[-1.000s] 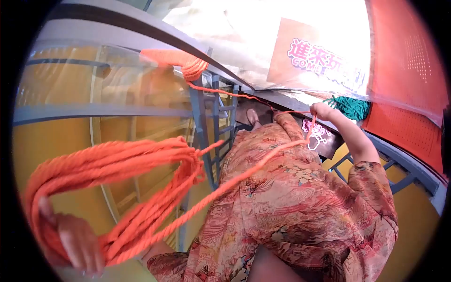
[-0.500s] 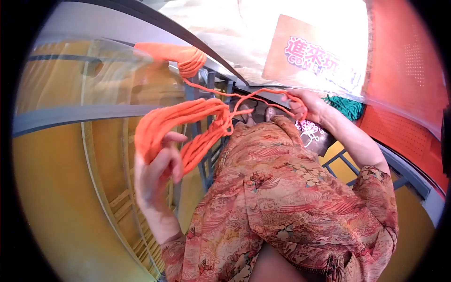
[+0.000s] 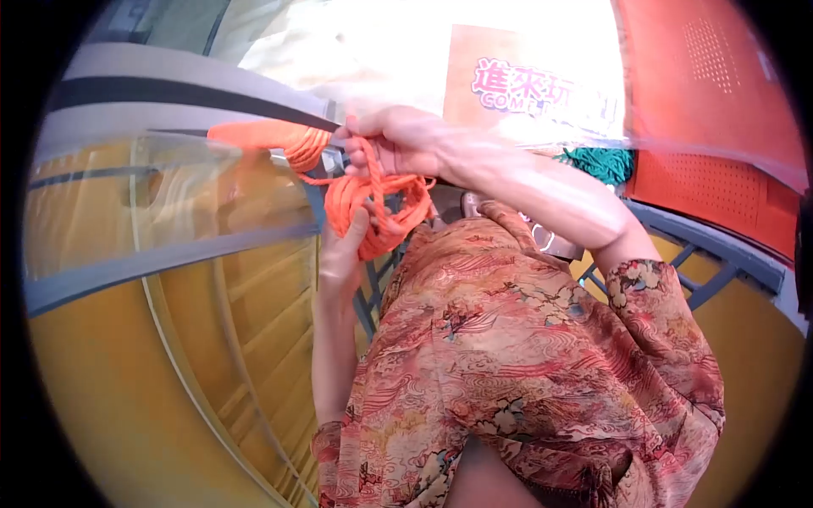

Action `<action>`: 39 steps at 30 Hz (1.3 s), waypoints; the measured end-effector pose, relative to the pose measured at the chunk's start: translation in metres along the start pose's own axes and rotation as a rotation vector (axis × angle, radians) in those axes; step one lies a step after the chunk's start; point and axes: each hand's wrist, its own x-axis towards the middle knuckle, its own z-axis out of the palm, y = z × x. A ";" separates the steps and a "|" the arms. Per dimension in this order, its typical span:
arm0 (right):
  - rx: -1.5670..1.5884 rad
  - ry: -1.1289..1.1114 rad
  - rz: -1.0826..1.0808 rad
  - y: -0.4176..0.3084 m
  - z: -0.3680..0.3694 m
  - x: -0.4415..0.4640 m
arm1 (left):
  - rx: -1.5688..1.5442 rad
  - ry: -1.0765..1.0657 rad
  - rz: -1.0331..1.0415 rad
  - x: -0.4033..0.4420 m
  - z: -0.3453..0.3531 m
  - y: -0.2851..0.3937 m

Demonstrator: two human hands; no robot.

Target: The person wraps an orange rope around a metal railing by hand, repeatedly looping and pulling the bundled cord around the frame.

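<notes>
A looped bundle of orange rope (image 3: pixel 343 201) hangs left of centre, above my lap. My left hand (image 3: pixel 349 235) is closed on it from below, thumb in front and fingers through the loops. Just above, my right hand (image 3: pixel 377 151) is closed on a strand of the same rope, which runs down across the bundle. Behind my hands, a second wound orange coil (image 3: pixel 305 149) sits at the end of an orange wrapped length, with a strand leading from it toward the bundle.
Teal rope (image 3: pixel 603 163) lies at the right beside a red perforated panel (image 3: pixel 699 190). A printed sign (image 3: pixel 533 85) is at the top. Grey metal rails (image 3: pixel 169 258) and yellow panels are at the left. A white and pink cord lies beyond my knees.
The bundle in my left hand has moved right and up and looks more compact. My right hand has come across to the left, above it. The view has shifted slightly.
</notes>
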 end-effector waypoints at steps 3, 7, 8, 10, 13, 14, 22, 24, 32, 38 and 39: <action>-0.185 0.097 -0.003 -0.016 -0.005 -0.004 | 0.097 -0.127 0.002 -0.007 0.005 0.014; -0.346 0.156 -0.052 -0.019 -0.018 -0.004 | 0.161 -0.148 -0.009 -0.015 0.007 0.023; -0.369 0.159 -0.085 -0.019 -0.022 -0.004 | 0.138 -0.160 0.002 -0.016 0.003 0.023; -0.407 0.108 -0.088 -0.017 -0.031 -0.005 | 0.122 -0.161 0.006 -0.020 0.002 0.025; -0.414 0.038 -0.070 -0.011 -0.039 -0.010 | 0.048 -0.030 -0.006 -0.029 0.018 0.035; -0.384 0.017 -0.046 -0.008 -0.039 -0.012 | 0.051 -0.030 -0.010 -0.030 0.016 0.037; -0.472 -0.085 -0.050 0.009 0.000 -0.026 | 0.078 -0.023 -0.116 -0.032 0.006 0.038; -0.512 -0.108 -0.025 0.015 0.004 -0.026 | 0.108 0.005 -0.074 -0.034 0.009 0.035; -0.876 -0.415 -0.148 0.057 -0.049 -0.042 | -0.033 0.070 0.175 -0.065 0.026 0.054; -0.938 -0.367 -0.399 0.104 -0.049 -0.055 | -0.154 0.057 0.225 -0.105 0.043 0.087; -1.009 -0.337 -0.310 0.093 -0.046 -0.066 | -0.233 -0.012 0.180 -0.116 0.036 0.098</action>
